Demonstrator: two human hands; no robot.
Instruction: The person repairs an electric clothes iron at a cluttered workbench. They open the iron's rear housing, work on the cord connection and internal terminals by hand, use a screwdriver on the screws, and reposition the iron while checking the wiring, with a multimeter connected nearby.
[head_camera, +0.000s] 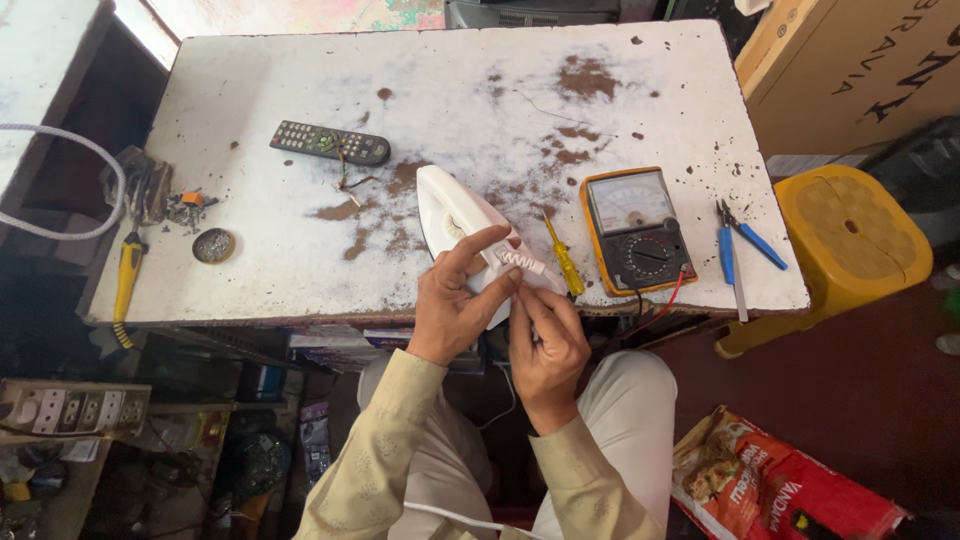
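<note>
A white clothes iron (447, 214) lies on the worn white table (300, 90) near its front edge. My left hand (452, 305) holds the iron's rear end, thumb and fingers wrapped around its ribbed cord sleeve (520, 261). My right hand (547, 345) sits just below and right of it, fingertips pinching the same cord end. A yellow-handled screwdriver (564, 262) lies on the table right beside my fingers. An analog multimeter (636, 229) in a yellow case rests to the right, its red and black leads trailing off the front edge.
A black remote control (329, 142) lies at mid-left. Blue-handled pliers (742, 247) lie at the right edge. A round tin (213, 245) and a yellow-handled tool (127, 280) sit at the left edge. A yellow stool (850, 240) stands right; a cardboard box (860, 60) behind it.
</note>
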